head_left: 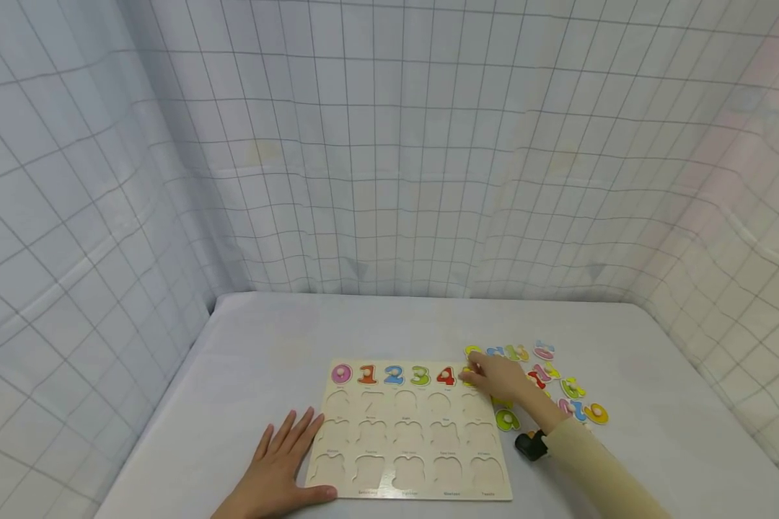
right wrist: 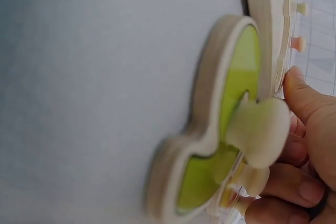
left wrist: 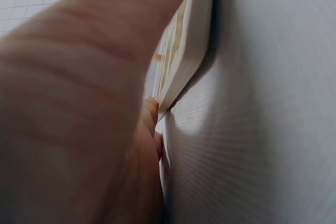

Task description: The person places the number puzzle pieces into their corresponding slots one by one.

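A pale wooden number puzzle board (head_left: pixel 415 500) lies on the white table. My left hand (head_left: pixel 279 468) rests at its left side, fingers spread flat and thumb over the lower left corner. In the left wrist view the thumb (left wrist: pixel 84 72) reaches to the board edge (left wrist: pixel 191 45). My right hand (head_left: pixel 503 378) is over the board's upper right corner, thumb lying over a yellow number piece (head_left: pixel 465 382) at the end of the top row. I cannot tell whether it grips that piece. In the right wrist view the thumb (right wrist: pixel 307 95) touches the board edge and the other fingers curl beneath.
Pieces 0 (head_left: pixel 341 373), 1 (head_left: pixel 367 374), 2 (head_left: pixel 394 375), 3 (head_left: pixel 420 375) and 4 (head_left: pixel 446 375) fill the top row. Bare recesses lie below. Loose knobbed numbers, including a green piece (head_left: pixel 508 420) and an orange one (head_left: pixel 596 413), lie right of the board.
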Available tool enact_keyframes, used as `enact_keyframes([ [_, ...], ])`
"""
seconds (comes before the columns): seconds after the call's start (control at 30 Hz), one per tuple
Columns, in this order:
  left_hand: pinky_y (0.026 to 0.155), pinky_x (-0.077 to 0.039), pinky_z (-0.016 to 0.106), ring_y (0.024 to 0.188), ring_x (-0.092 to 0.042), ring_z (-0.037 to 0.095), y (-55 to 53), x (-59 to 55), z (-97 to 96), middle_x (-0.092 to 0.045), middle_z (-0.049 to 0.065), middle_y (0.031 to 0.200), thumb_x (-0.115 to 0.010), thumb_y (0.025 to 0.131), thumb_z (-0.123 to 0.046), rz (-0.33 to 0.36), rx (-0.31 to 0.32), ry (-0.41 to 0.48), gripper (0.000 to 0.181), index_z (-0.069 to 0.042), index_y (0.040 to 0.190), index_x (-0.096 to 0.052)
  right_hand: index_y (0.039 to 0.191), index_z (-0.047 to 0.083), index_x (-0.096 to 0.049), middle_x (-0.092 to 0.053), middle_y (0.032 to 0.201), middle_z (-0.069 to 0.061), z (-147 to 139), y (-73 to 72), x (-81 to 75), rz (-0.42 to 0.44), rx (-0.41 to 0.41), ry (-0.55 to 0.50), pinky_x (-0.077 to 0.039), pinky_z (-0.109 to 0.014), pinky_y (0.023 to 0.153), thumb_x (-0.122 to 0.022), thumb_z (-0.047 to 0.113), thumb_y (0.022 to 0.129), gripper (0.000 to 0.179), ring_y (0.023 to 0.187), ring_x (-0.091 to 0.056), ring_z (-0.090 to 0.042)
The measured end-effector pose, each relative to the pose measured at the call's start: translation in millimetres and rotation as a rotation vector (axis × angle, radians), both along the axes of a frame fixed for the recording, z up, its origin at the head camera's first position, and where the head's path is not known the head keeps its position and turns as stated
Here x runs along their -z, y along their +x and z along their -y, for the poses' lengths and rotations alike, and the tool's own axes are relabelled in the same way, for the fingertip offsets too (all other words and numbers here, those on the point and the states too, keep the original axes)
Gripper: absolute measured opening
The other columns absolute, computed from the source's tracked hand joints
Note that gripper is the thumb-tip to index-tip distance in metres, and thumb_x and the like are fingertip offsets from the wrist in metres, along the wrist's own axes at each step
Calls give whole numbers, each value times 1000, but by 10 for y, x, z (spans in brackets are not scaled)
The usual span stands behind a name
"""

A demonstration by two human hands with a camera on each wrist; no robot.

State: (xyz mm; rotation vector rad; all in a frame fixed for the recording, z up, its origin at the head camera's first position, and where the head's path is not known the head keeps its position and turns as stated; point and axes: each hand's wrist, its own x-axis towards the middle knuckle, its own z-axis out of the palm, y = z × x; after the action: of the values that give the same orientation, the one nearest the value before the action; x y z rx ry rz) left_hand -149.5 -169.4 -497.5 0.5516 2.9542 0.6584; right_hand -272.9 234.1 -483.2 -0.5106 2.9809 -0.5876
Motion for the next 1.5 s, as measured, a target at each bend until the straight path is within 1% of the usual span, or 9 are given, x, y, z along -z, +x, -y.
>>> enact_keyframes([
  [0.23,108,-2,59,140,-13,36,-16,-6,6,-26,11,153,-60,64,-80,2,-4,3,114,-10,149,-31,81,19,-47,-40,58,4,-2,-20,-35,35,19,23,-24,-25,45,-60,44,92,30,48,-36,-11],
  [0.4,108,-2,59,141,-12,36,-22,22,-2,-25,11,154,-61,62,-81,31,-8,1,116,-10,149,-31,91,19,-54,-47,60,3,-162,47,-75,99,42,-76,-31,-26,43,-56,48,93,30,46,-40,-11],
  [0.6,108,-1,57,141,-12,35,-17,44,28,-23,10,155,-60,63,-81,35,-13,-18,116,-11,150,-29,100,17,-58,-48,62,0,-659,194,-183,69,97,-220,-33,-26,43,-58,42,93,26,48,-38,-12],
  [0.7,108,-1,57,141,-11,36,-12,37,40,-22,10,155,-61,63,-80,38,-14,-14,116,-10,150,-28,98,13,-58,-48,66,-2,-955,276,-256,88,140,-233,-35,-27,45,-62,36,93,25,52,-41,-15],
  [0.87,108,1,57,141,-10,36,-9,23,31,-22,11,155,-62,63,-79,53,-14,2,116,-10,150,-29,96,9,-58,-46,72,-4,-1376,431,-309,171,178,-206,-36,-28,49,-64,32,91,25,60,-43,-19],
  [1.03,108,0,57,141,-11,36,-19,32,7,-23,11,154,-62,62,-79,48,-15,6,116,-10,150,-30,94,8,-58,-45,73,-3,-1665,586,-271,231,197,-181,-35,-29,54,-69,29,87,24,68,-44,-20],
  [1.17,108,1,57,141,-11,36,-25,41,10,-23,11,155,-62,62,-79,54,-15,1,116,-11,150,-29,91,7,-58,-46,72,-3,-1822,675,-229,269,185,-207,-34,-28,55,-72,27,85,25,69,-43,-20],
  [1.4,108,0,57,141,-11,36,-24,32,16,-23,10,155,-62,62,-79,41,-14,3,116,-11,150,-29,92,5,-55,-46,73,-3,-1942,737,-148,339,146,-256,-34,-26,55,-73,25,84,28,70,-44,-17],
  [1.5,108,0,57,141,-11,36,-22,27,14,-23,10,155,-62,62,-79,43,-14,7,115,-11,150,-29,93,5,-54,-46,73,-3,-1953,746,-119,340,139,-260,-34,-26,54,-72,25,85,28,70,-44,-18],
])
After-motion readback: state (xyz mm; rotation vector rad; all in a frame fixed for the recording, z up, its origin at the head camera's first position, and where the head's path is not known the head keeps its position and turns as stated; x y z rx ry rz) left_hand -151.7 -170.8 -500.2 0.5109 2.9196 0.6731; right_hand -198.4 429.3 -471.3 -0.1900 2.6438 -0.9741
